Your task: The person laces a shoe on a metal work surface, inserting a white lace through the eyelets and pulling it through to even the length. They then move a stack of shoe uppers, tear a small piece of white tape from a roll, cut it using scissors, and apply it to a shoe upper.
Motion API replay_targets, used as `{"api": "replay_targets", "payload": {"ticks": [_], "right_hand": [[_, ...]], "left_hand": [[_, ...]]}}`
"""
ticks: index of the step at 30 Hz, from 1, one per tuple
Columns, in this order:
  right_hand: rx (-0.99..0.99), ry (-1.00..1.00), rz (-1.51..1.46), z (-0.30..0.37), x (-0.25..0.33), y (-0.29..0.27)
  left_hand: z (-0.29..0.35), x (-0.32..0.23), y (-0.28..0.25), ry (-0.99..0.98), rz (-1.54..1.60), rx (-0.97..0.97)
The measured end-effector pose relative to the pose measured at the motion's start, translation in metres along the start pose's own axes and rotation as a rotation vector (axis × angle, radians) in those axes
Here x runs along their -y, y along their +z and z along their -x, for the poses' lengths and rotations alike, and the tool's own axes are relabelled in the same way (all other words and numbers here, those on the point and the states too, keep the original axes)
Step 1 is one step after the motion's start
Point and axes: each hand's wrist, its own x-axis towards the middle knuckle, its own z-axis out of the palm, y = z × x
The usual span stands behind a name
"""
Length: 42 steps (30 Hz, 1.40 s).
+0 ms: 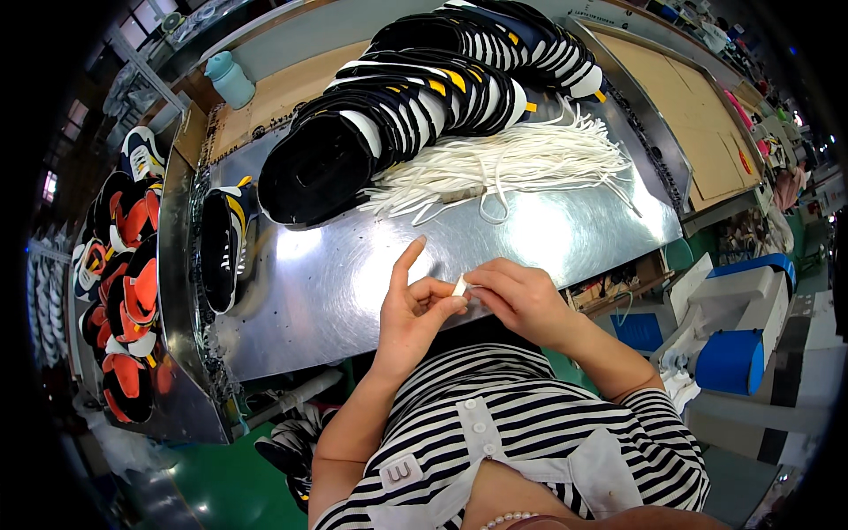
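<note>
Both hands, left hand (pixel 413 305) and right hand (pixel 519 296), pinched shut on a small white piece (pixel 459 286) above the steel table (pixel 353 283).

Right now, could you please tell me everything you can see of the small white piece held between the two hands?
The small white piece is a tiny pale scrap, perhaps tape or lace end; its material is too small to tell. It is pinched between the left hand and the right hand, fingertips closing on it from both sides. It sits just above the near edge of the shiny metal table, not resting on it.
</note>
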Motion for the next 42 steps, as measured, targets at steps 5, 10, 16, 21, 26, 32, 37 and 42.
{"api": "replay_targets", "payload": {"ticks": [5, 10, 16, 21, 26, 32, 37, 42], "right_hand": [[0.042, -0.03, 0.031, 0.002, 0.0, -0.003], [0.016, -0.026, 0.032, 0.006, -0.002, 0.0], [0.043, 0.793, -0.929, 0.014, -0.008, -0.005], [0.114, 1.04, -1.517, 0.01, -0.011, -0.006], [0.1, 0.989, -1.465, 0.005, -0.017, -0.001], [0.143, 0.852, -1.21, -0.003, -0.008, -0.003], [0.186, 0.712, -1.049, -0.005, 0.001, -0.01], [0.226, 0.64, -0.965, -0.002, -0.003, -0.012]], "left_hand": [[0.001, -0.001, 0.001, -0.027, 0.011, 0.001], [0.002, 0.004, 0.002, -0.06, 0.029, 0.006], [0.011, 0.011, -0.003, 0.019, -0.069, 0.128], [0.02, 0.016, -0.016, 0.19, -0.242, 0.226], [0.01, 0.008, -0.02, 0.384, -0.538, 0.348], [0.014, 0.011, -0.025, 0.236, -0.287, 0.368], [0.016, 0.017, -0.032, 0.197, -0.138, 0.334], [0.016, 0.011, -0.025, 0.114, -0.112, 0.324]]}}
